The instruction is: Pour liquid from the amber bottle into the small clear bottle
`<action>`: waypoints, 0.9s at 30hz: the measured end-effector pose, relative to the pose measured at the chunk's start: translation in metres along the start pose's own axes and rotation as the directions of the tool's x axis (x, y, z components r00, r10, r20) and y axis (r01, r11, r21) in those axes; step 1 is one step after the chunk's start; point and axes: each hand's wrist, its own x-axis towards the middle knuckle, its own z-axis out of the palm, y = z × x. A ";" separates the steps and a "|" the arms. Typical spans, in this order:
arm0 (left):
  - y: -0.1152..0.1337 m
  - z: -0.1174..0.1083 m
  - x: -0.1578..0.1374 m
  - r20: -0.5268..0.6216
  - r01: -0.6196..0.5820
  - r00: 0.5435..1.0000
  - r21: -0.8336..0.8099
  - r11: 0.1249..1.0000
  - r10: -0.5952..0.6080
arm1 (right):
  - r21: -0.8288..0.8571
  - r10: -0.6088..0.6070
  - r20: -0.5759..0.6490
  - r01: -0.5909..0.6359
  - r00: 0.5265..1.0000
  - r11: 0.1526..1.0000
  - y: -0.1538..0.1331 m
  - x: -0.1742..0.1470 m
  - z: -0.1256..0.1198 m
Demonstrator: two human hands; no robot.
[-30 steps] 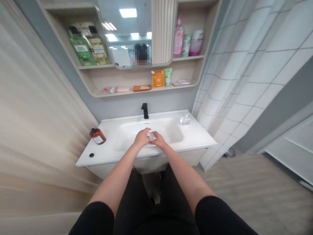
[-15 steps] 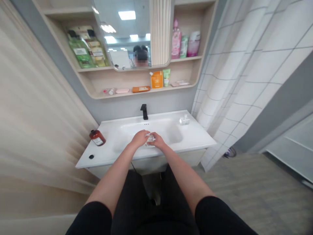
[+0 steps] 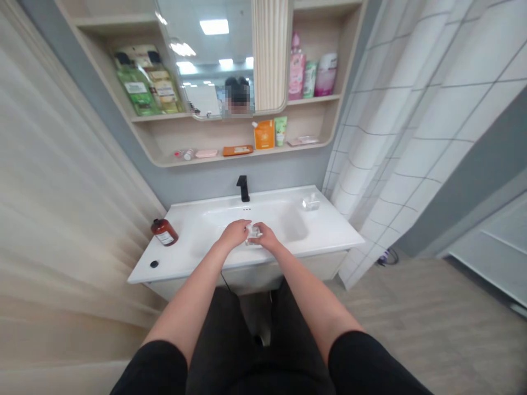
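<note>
A small clear bottle (image 3: 253, 232) is between my hands over the front part of the white sink (image 3: 288, 219). My left hand (image 3: 236, 232), fingers curled, is at its left side, near a whitish part at the top. On the right, my right hand (image 3: 265, 236) grips the same bottle with thumb and fingers. The fingers hide part of it, and its fine details are too small to tell. A brown bottle (image 3: 165, 232) with a dark neck leans to the left on the counter, and a round black cap (image 3: 153, 264) lies near the front left edge.
A black faucet (image 3: 244, 189) rises behind the basin. Another clear container (image 3: 310, 202) stands at the back right. Above hangs a mirror cabinet with shelves (image 3: 230, 160) of bottles, pouches and soap-like items. Curtains (image 3: 74, 181) hang at the left, and a checked curtain (image 3: 395, 142) at the right.
</note>
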 end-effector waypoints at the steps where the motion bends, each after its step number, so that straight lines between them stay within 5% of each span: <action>1: 0.001 -0.001 0.000 0.006 -0.006 1.000 0.007 1.000 0.006 | 0.005 0.004 0.001 -0.004 1.000 1.000 0.001 0.000 0.000; 27: -0.001 0.001 -0.005 -0.027 -0.011 1.000 0.003 1.000 0.011 | 0.009 0.016 -0.017 -0.016 1.000 1.000 -0.003 0.001 0.000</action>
